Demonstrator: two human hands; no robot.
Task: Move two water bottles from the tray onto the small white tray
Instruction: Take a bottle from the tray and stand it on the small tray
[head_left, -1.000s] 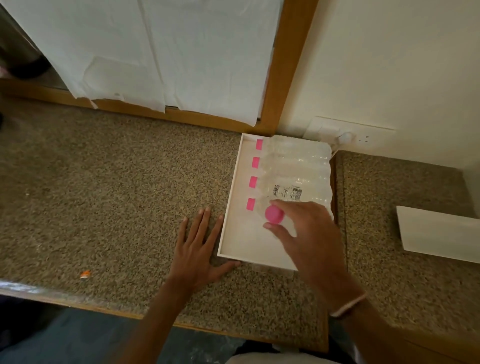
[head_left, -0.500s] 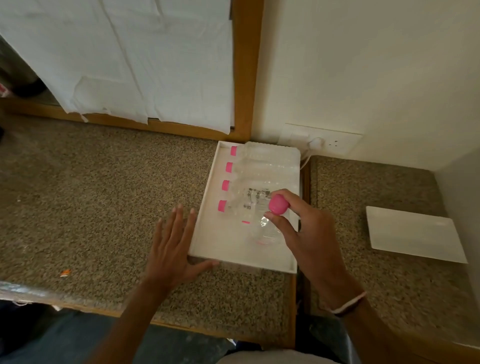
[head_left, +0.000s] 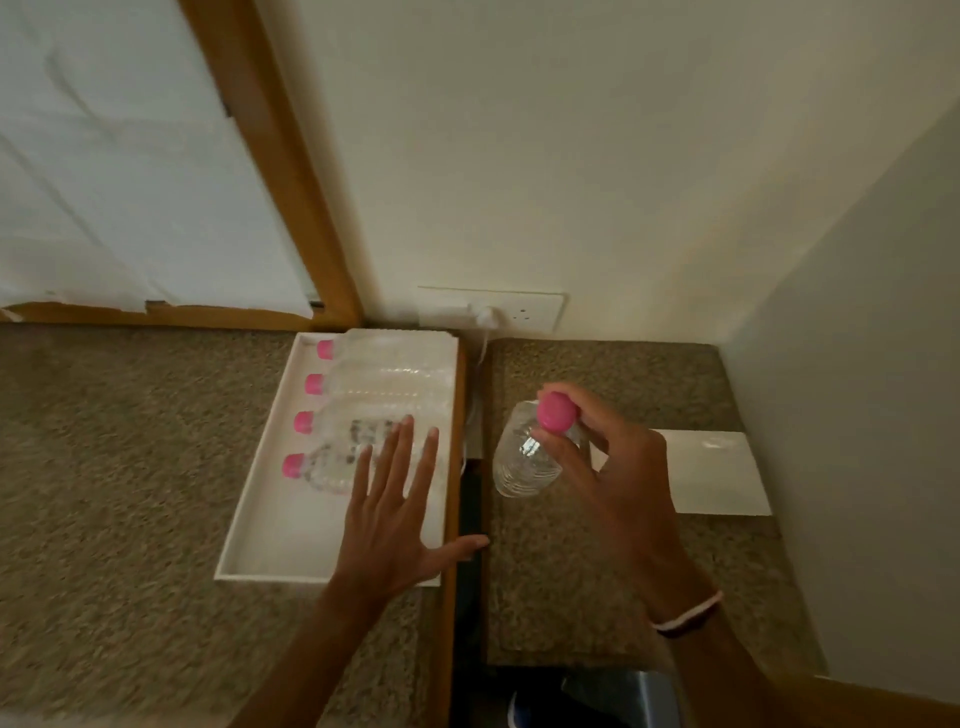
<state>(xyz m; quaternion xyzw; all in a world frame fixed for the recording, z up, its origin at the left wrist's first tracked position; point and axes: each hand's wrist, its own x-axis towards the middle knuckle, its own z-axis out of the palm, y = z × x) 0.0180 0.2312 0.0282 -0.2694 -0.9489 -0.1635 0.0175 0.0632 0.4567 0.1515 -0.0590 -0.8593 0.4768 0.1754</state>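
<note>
Right hand (head_left: 618, 467) pinched shut at neck of water bottle (head_left: 524, 457), hung upright by pink cap (head_left: 557, 411), above right counter; small white tray (head_left: 722, 475) at three o'clock. Left hand (head_left: 395, 514) spread flat, empty, over large tray (head_left: 260, 519), likely steadying. Four bottles (head_left: 384, 379) at twelve o'clock of it.
</note>
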